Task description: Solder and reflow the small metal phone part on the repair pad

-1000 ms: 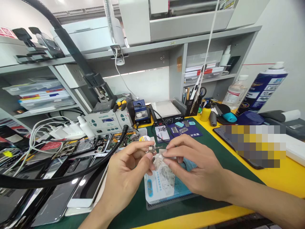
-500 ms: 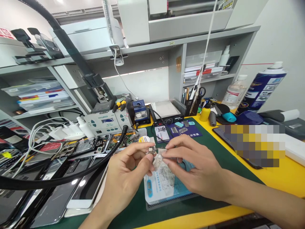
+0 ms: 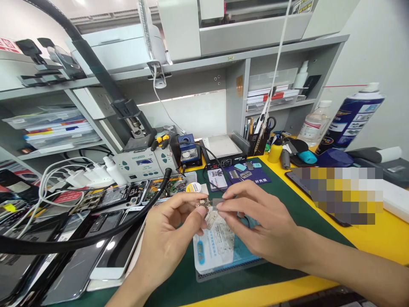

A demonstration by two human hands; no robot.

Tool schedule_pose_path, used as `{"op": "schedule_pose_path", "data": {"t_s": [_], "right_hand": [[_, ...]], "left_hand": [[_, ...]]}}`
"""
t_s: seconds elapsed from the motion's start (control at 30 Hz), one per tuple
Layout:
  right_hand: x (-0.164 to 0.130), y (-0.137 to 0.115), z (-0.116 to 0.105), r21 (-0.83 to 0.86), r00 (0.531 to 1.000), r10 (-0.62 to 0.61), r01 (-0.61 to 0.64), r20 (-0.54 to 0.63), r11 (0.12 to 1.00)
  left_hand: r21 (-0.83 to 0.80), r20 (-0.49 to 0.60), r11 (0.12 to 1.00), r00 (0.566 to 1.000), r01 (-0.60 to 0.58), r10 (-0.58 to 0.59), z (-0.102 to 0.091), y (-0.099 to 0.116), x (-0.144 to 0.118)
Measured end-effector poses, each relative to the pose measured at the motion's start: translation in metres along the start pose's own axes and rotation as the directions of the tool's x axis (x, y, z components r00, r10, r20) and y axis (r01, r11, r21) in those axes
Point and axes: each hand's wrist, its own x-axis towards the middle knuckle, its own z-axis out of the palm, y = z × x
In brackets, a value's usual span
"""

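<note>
Between the thumb and index finger of my left hand (image 3: pixel 175 226) is a small circuit board (image 3: pixel 203 202), its chips and metal contacts facing up. My right hand (image 3: pixel 260 217) pinches a small thin grey metal blade (image 3: pixel 217 203) by its right end. The blade's left edge lies close to the board's right edge; whether they touch is too small to tell. Both hands are held above a blue-and-white printed plastic case (image 3: pixel 207 260) on the green mat (image 3: pixel 306 213). Some crumpled whitish material below the fingers is partly hidden.
Several phones (image 3: pixel 115 251) lie at left under a thick black hose (image 3: pixel 105 245). A parts tray (image 3: pixel 148 197) and a grey control unit (image 3: pixel 143 164) stand behind. Loose blades (image 3: pixel 246 174) rest on a purple sheet (image 3: pixel 262 175). At right are a spray can (image 3: pixel 351 117) and a clear bottle (image 3: pixel 315 123).
The blade has tilted, turning from bright and reflective to dark grey. The circuit board has shifted slightly in my left fingers. Both hands otherwise stay in place.
</note>
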Motion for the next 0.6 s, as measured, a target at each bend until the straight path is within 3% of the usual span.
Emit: {"op": "schedule_pose_path", "data": {"t_s": [0.6], "right_hand": [[0.0036, -0.0031, -0.0012, 0.070, 0.999, 0.044, -0.045, 0.015, 0.997]], "left_hand": [[-0.020, -0.008, 1.000, 1.000, -0.017, 0.017, 0.0023, 0.0017, 0.0009]]}}
